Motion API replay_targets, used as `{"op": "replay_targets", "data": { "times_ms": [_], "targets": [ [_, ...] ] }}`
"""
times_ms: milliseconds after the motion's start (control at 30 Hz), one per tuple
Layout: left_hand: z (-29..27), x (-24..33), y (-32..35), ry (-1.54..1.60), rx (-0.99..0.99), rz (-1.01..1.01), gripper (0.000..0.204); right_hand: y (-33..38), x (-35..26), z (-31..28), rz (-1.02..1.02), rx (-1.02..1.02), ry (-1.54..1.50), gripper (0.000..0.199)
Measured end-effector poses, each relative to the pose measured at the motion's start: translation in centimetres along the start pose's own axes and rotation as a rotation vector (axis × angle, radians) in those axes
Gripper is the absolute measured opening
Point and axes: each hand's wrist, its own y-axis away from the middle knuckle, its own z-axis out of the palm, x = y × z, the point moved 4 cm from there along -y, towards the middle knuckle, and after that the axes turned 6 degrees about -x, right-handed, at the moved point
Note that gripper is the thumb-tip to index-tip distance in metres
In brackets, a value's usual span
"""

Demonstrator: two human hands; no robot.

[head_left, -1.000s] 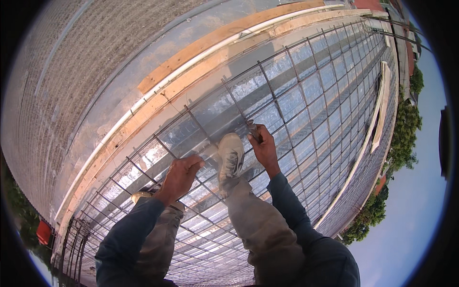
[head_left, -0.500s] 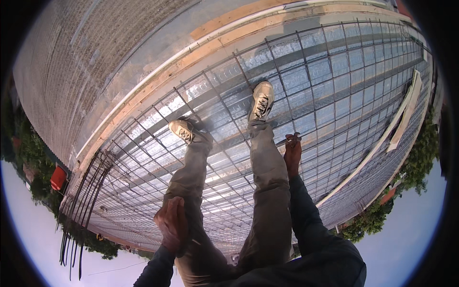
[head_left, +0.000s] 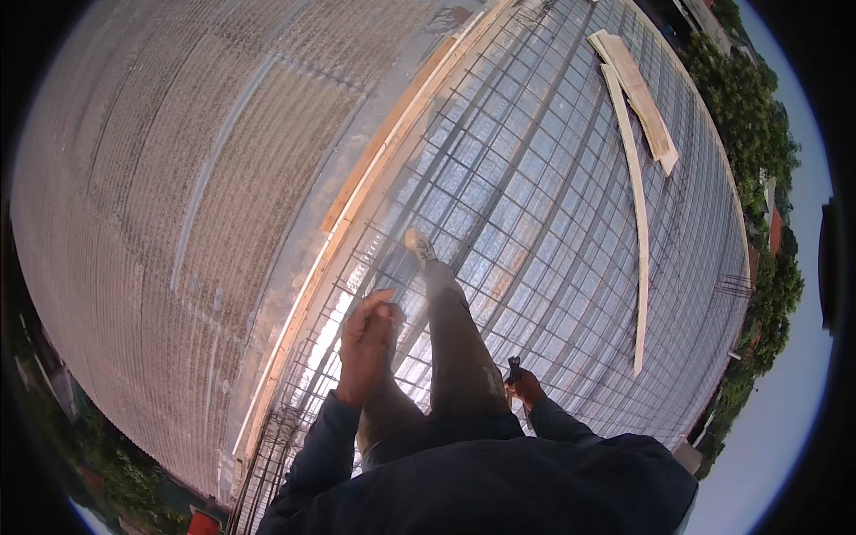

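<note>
My left hand (head_left: 361, 357) is raised in front of my left leg, above the steel mesh (head_left: 499, 187). Its fingers are bent and drawn together near the thumb. Whether anything small lies between them is hidden. Low beside my right thigh, my right hand (head_left: 526, 389) is closed around a dark metal hand tool (head_left: 514, 364), whose short head sticks up past the fingers. Under the mesh of crossed bars lies shiny ribbed metal decking (head_left: 415, 366). One light-coloured shoe (head_left: 417, 244) shows on it; my other foot is hidden behind my left hand.
A timber edge strip (head_left: 357, 201) divides the mesh from a rough grey ribbed surface (head_left: 178, 160) on the left. Pale boards (head_left: 637, 94) and a long thin strip (head_left: 638, 259) lie on the mesh at right. Bar ends (head_left: 272, 446) cluster at lower left. Trees (head_left: 740, 116) stand beyond the edge.
My view has swung round, so the grey surface fills more of the left and the boards stand higher. My left hand has risen from beside my leg. My right hand still grips the tool.
</note>
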Motion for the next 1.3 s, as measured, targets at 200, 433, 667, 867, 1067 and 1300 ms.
{"op": "replay_targets", "data": {
  "times_ms": [200,433,667,867,1067,1300],
  "targets": [
    [13.8,21.1,6.3,0.649,-0.909,0.217,0.027,10.7,4.4,2.3,0.135,0.076,-0.044,0.008],
    [29.1,25.2,6.7,1.194,-1.309,0.585,0.040,5.8,4.7,-2.5,0.061,0.064,-0.021,0.014],
    [41.2,25.5,2.3,1.049,-1.226,0.757,0.026,3.7,-5.4,-17.9,-0.045,0.072,-0.254,0.015],
    [49.8,26.5,0.5,1.016,-1.521,0.738,0.022,-2.2,-7.2,-29.5,-0.170,0.317,-0.265,0.005],
    [54.2,25.5,-3.7,0.877,-1.809,0.571,0.030,-5.4,-8.9,-30.2,-0.271,0.418,-0.119,0.025],
    [59.3,26.8,-10.2,0.886,-1.871,0.518,0.031,0.1,-22.5,-30.6,-0.548,0.358,-0.715,0.009]
  ]
}}
